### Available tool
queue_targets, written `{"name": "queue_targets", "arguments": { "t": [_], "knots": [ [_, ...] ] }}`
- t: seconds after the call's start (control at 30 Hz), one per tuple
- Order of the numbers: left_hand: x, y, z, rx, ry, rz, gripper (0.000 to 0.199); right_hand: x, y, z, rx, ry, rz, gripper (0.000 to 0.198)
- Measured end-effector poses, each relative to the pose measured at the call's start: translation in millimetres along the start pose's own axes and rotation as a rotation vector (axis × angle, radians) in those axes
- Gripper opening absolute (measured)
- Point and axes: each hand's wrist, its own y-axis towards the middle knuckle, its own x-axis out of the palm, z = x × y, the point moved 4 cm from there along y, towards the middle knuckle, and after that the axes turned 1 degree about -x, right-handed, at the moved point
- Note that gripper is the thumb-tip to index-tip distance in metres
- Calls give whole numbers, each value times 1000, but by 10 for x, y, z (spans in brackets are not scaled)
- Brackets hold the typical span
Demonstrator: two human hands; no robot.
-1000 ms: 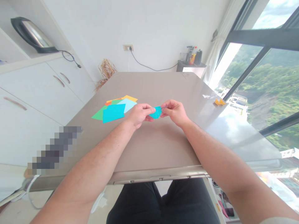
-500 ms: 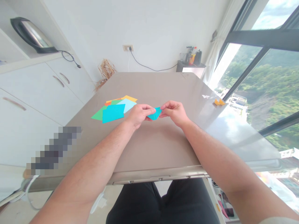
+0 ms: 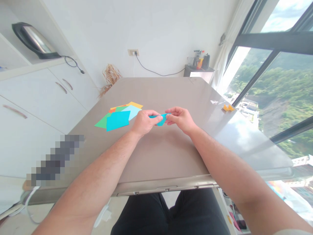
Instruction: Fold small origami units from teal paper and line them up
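Between my two hands is a small piece of folded turquoise paper [image 3: 161, 120], held over the middle of the table. My left hand [image 3: 144, 122] pinches its left part with the thumb on top. The thumb and fingertips of my right hand [image 3: 180, 118] close on its right end. My fingers cover much of the paper, so its full folded shape is hidden. To the left of my left hand lies a fanned pile of coloured sheets: turquoise paper [image 3: 118, 120] on top, with light blue paper [image 3: 133, 111], green paper [image 3: 102, 122] and yellow-orange paper [image 3: 136, 104] underneath.
The brown table [image 3: 156, 153] has a metal front edge near my lap. A folded orange paper piece [image 3: 228, 108] sits at its right edge, by the window. A pixelated dark patch [image 3: 56, 160] covers something at the left edge. An electric kettle [image 3: 36, 40] stands on a shelf.
My right fingers have shifted their hold slightly to the left along the turquoise paper. The paper's visible shape differs, with a strip now showing above my left thumb. The view has tilted a little.
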Motion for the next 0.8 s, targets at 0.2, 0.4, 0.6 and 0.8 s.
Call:
{"name": "queue_targets", "arguments": {
  "t": [0.2,0.4,0.6,0.8],
  "knots": [
    [-51,15,-9,39,137,43,24,-15,-23,-22,3,-59,-71,31],
    [-69,11,23,65,193,34,24,-23,-34,-39,-1,-87,-68,30],
    [-75,-8,80,92,199,24,24,13,-68,-85,-6,-89,-74,21],
    [-23,-29,101,118,159,-20,22,46,-76,-90,-23,-192,-32,14]
  ]
}}
